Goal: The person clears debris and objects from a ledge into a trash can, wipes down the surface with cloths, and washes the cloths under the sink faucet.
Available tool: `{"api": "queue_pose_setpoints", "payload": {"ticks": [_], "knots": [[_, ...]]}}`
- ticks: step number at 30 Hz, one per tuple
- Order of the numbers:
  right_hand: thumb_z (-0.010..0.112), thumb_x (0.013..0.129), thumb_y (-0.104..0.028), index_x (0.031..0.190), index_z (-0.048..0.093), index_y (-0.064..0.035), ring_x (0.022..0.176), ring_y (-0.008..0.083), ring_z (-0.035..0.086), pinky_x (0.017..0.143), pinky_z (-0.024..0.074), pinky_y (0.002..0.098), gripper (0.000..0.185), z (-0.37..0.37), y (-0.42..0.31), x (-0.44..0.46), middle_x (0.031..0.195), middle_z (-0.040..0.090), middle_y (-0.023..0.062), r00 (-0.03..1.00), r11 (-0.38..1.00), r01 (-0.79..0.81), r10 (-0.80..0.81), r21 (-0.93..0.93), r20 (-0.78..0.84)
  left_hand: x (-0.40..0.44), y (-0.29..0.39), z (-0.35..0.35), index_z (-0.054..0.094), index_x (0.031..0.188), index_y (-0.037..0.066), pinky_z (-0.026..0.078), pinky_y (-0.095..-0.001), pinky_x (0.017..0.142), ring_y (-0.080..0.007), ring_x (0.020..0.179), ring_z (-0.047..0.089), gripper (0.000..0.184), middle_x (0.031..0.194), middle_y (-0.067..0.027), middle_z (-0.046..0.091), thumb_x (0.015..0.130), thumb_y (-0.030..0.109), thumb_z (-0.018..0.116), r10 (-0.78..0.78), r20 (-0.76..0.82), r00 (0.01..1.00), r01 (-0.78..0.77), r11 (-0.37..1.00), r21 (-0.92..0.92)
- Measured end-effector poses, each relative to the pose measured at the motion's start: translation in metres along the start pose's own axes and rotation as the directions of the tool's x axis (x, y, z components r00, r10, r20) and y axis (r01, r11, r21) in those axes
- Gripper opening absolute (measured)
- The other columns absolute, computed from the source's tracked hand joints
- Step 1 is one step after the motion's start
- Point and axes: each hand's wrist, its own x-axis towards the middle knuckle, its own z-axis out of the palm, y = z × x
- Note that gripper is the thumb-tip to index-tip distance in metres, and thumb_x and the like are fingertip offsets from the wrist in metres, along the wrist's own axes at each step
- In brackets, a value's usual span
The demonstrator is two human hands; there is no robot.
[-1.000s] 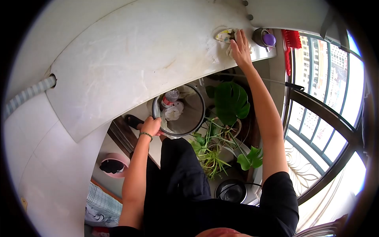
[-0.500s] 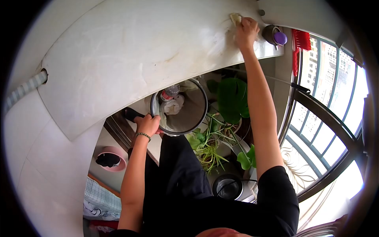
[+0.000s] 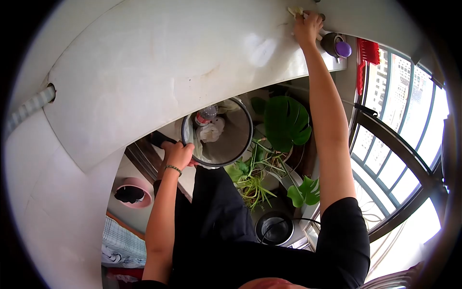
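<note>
My left hand [image 3: 180, 156] is closed on the rim of a trash bin [image 3: 237, 137], which is tilted just below the counter's edge. Inside the bin are a clear plastic bottle [image 3: 206, 115] with a red label and crumpled white tissue [image 3: 210, 132]. Far up on the white counter [image 3: 144, 86], my right hand [image 3: 309, 26] presses on the surface with fingers bent around a pale yellowish cloth [image 3: 295, 10]; only part of the cloth shows. Close beside that hand stands a dark jar [image 3: 330, 44] with a purple round piece [image 3: 343, 49].
Potted plants with large green leaves [image 3: 286, 123] stand beneath the counter. A black basin [image 3: 274, 228] and a pink bowl [image 3: 134, 192] are lower down. A red brush [image 3: 368, 51] hangs by the barred window [image 3: 399, 91]. A striped hose [image 3: 31, 108] enters the counter at left.
My right hand has slid up and slightly right across the counter with the cloth, toward the back corner. My left hand keeps its hold on the bin, almost unmoved.
</note>
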Motion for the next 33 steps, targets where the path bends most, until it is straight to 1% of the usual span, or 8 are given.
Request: {"api": "queue_pose_setpoints", "payload": {"ticks": [2,6,10,15,20,24,28,33], "knots": [[0.066,0.082,-0.016,0.101,0.056,-0.0025,0.1,0.0371,0.049,0.086,0.0368,0.0472,0.025,-0.012,-0.046,-0.028,0.102,0.058,0.0153,0.972,0.97,0.235,-0.235,0.055,-0.017,-0.004,0.003,0.0,0.046,0.104,-0.016,0.055,-0.0333,0.044,-0.0304,0.054,0.068,0.041,0.074,-0.0247,0.065,0.087,0.022,0.05,0.011,-0.01,1.0,-0.011,0.999,0.031],[0.064,0.071,0.001,0.101,0.051,-0.0046,0.105,0.035,0.048,0.095,0.037,0.0468,0.033,-0.056,-0.167,-0.166,0.108,0.053,0.0151,0.804,0.879,0.271,-0.431,0.392,0.41,-0.008,0.014,0.001,0.054,0.101,-0.018,0.056,-0.034,0.045,-0.0314,0.056,0.069,0.044,0.078,-0.0279,0.066,0.087,0.023,0.047,-0.003,0.016,1.0,0.002,0.998,0.068],[0.06,0.067,0.012,0.102,0.048,-0.0034,0.099,0.0344,0.049,0.087,0.0398,0.0438,0.041,-0.083,-0.185,-0.146,0.103,0.051,0.0171,0.833,0.789,0.2,-0.449,0.581,0.323,0.004,-0.002,-0.006,0.054,0.101,-0.018,0.057,-0.0362,0.047,-0.0329,0.06,0.07,0.047,0.082,-0.0287,0.067,0.085,0.026,0.049,-0.032,0.011,0.999,0.031,0.998,0.047],[0.062,0.082,-0.011,0.107,0.055,-0.0002,0.103,0.0396,0.047,0.092,0.0369,0.0477,0.028,-0.016,-0.04,-0.002,0.11,0.055,0.0185,1.0,1.0,0.0,0.0,0.019,-0.018,-0.011,0.013,-0.011,0.051,0.103,-0.013,0.056,-0.0367,0.048,-0.0335,0.059,0.069,0.042,0.081,-0.0239,0.065,0.086,0.025,0.048,-0.115,0.012,0.993,0.115,0.993,-0.019],[0.064,0.084,-0.016,0.105,0.056,-0.0032,0.108,0.0322,0.049,0.097,0.034,0.0457,0.026,0.018,-0.088,-0.02,0.109,0.059,0.0126,0.981,0.981,0.19,-0.191,0.049,0.023,-0.009,0.006,-0.018,0.043,0.109,-0.008,0.055,-0.0366,0.047,-0.0316,0.057,0.069,0.041,0.08,-0.0202,0.061,0.085,0.024,0.05,-0.152,-0.003,0.988,0.152,0.987,-0.049],[0.064,0.076,-0.001,0.106,0.053,-0.0079,0.102,0.0294,0.051,0.089,0.0374,0.0446,0.033,-0.013,-0.2,-0.122,0.106,0.057,0.0113,0.832,0.831,0.398,-0.506,0.39,0.228,-0.008,0.004,-0.022,0.038,0.115,-0.004,0.054,-0.0369,0.047,-0.0307,0.056,0.068,0.044,0.084,-0.0189,0.059,0.085,0.025,0.052,-0.187,0.029,0.982,0.189,0.978,-0.084],[0.066,0.074,0.002,0.109,0.051,-0.011,0.106,0.0313,0.05,0.09,0.0394,0.0457,0.04,-0.076,-0.242,-0.199,0.108,0.053,0.0116,0.549,0.717,0.283,-0.666,0.637,0.505,-0.011,0.006,-0.024,0.05,0.11,-0.008,0.055,-0.0373,0.048,-0.0308,0.057,0.069,0.041,0.078,-0.0133,0.057,0.086,0.025,0.048,-0.176,0.029,0.984,0.178,0.981,-0.075],[0.063,0.072,0.006,0.103,0.054,-0.0062,0.101,0.0342,0.051,0.086,0.0406,0.045,0.034,-0.068,-0.239,-0.136,0.103,0.054,0.0148,0.79,0.699,0.301,-0.564,0.649,0.241,-0.015,0.007,-0.027,0.048,0.115,-0.008,0.055,-0.0365,0.051,-0.0297,0.058,0.069,0.044,0.081,-0.0142,0.058,0.086,0.026,0.049,-0.159,0.052,0.986,0.162,0.986,-0.046]]}}
